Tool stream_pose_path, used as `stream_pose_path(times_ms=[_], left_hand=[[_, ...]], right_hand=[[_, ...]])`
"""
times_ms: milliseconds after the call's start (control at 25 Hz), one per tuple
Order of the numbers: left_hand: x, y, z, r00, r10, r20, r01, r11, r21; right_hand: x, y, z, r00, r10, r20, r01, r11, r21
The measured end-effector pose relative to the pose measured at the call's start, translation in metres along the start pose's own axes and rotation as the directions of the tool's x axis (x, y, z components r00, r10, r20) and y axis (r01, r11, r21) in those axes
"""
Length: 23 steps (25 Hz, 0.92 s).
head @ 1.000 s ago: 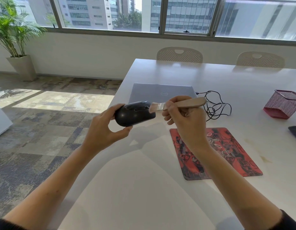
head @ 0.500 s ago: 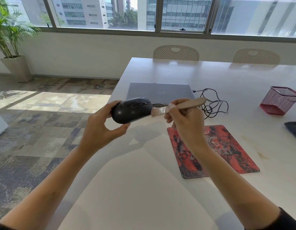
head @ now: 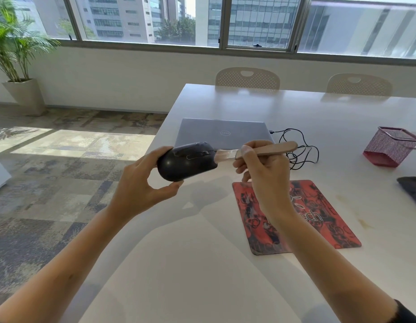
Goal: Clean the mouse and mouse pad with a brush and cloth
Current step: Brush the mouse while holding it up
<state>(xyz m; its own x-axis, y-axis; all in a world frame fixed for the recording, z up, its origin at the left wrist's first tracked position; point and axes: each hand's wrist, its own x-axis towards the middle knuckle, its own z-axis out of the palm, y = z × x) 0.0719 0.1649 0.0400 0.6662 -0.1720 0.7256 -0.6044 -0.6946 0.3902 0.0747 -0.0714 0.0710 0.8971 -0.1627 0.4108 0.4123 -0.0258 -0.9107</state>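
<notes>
A long white table (head: pixel 319 117) runs from the near edge toward the far wall. Two pale perforated chairs (head: pixel 247 78) stand pushed in at its far side, the second chair (head: pixel 358 83) further right. Behind them a white wall (head: pixel 123 75) carries a wide band of windows (head: pixel 260 19) showing tall buildings and trees. At far left a potted palm (head: pixel 13 50) stands in a pale planter. The patchwork carpet (head: pixel 50 183) on the left catches a bright patch of sunlight (head: pixel 69 142).
</notes>
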Motion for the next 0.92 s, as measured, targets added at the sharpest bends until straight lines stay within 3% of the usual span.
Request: stream_pose_path(times_ms=[80,200,280,360,440,600,680,800,840,920], left_hand=[[0.0,0.002,0.0,1.0,0.011,-0.002,-0.011,1.0,0.003],[-0.002,0.005,0.0,1.0,-0.004,-0.015,0.004,1.0,0.013],[-0.004,0.007,0.0,1.0,-0.003,-0.02,0.004,1.0,0.016],[-0.003,0.009,0.001,1.0,-0.002,-0.024,0.003,1.0,0.02],[-0.001,0.012,0.002,0.998,-0.022,-0.052,0.023,1.0,0.016],[-0.002,0.013,0.001,0.996,-0.049,-0.072,0.051,0.999,0.017],[-0.004,0.011,0.002,0.996,-0.065,-0.066,0.066,0.998,0.013],[-0.003,0.014,0.005,0.993,-0.091,-0.072,0.089,0.995,-0.035],[-0.002,0.015,0.006,0.993,-0.092,-0.079,0.089,0.995,-0.04],[-0.003,0.015,0.005,0.992,-0.085,-0.095,0.081,0.996,-0.041]], right_hand=[[-0.003,-0.001,0.0,0.997,0.03,0.072,-0.032,0.999,0.031],[0.002,-0.004,-0.004,0.987,0.163,-0.003,-0.163,0.985,0.048],[0.0,-0.007,-0.006,0.998,0.059,0.031,-0.062,0.992,0.11],[-0.011,-0.008,-0.001,0.975,-0.111,0.192,0.081,0.984,0.157],[-0.02,-0.004,0.001,0.932,-0.197,0.304,0.177,0.98,0.092],[-0.012,0.006,-0.007,0.986,-0.16,0.035,0.163,0.983,-0.09],[-0.015,0.005,-0.003,0.959,-0.27,0.089,0.274,0.961,-0.043],[-0.028,0.007,0.008,0.815,-0.476,0.33,0.522,0.851,-0.06],[-0.028,0.008,0.009,0.808,-0.477,0.346,0.531,0.844,-0.077],[-0.023,0.013,0.004,0.878,-0.396,0.269,0.43,0.9,-0.079]])
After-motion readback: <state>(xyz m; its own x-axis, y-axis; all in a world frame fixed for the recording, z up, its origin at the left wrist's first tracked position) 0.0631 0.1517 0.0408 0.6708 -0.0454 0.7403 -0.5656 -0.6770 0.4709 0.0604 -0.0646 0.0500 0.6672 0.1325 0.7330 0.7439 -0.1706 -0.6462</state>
